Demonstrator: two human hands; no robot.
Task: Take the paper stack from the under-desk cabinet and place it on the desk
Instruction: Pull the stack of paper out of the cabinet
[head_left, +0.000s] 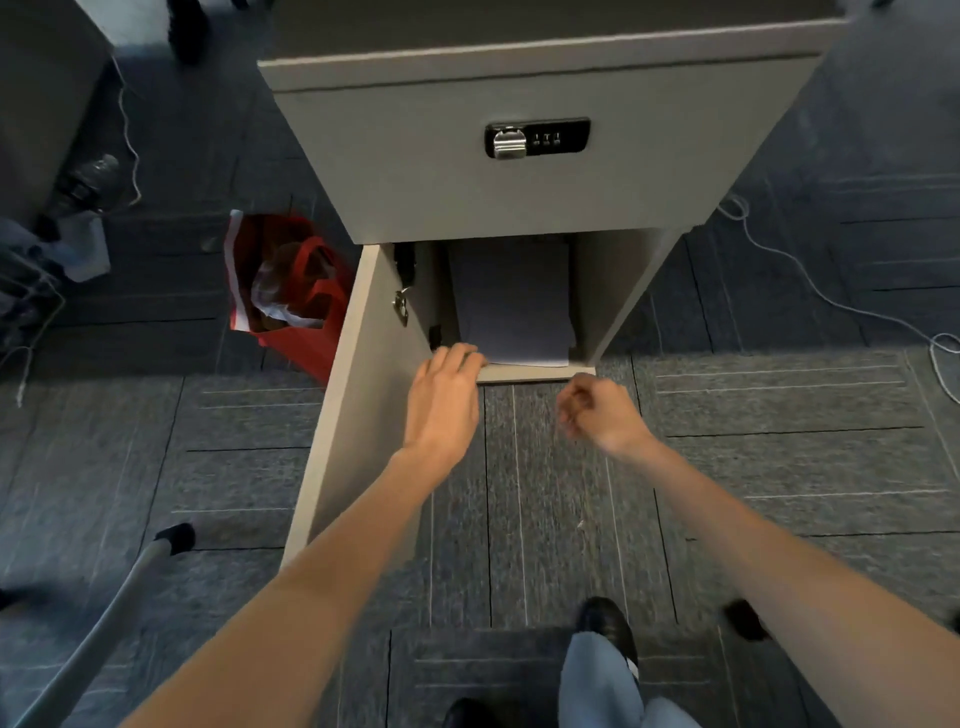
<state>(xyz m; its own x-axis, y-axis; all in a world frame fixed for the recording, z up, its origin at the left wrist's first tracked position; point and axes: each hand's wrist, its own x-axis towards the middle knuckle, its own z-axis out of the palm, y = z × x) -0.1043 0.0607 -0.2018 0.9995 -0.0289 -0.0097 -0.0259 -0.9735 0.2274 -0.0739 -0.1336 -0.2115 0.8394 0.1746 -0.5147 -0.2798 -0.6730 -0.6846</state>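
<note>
A beige under-desk cabinet (498, 171) stands ahead with its lower door (353, 395) swung open to the left. Inside the lower compartment lies a stack of pale paper (514, 301), flat on the shelf floor. My left hand (444, 395) reaches to the front left corner of the stack, its fingertips touching the paper's edge at the cabinet lip. My right hand (597, 410) hovers a little in front of the cabinet, fingers loosely curled, holding nothing. The desk top (519, 52) shows as a beige edge above the cabinet.
A combination lock (537, 137) sits on the closed upper drawer. A red bag (291, 291) stands on the carpet left of the open door. White cables (831, 296) trail on the floor to the right. A chair leg (130, 577) lies at lower left; my shoes are below.
</note>
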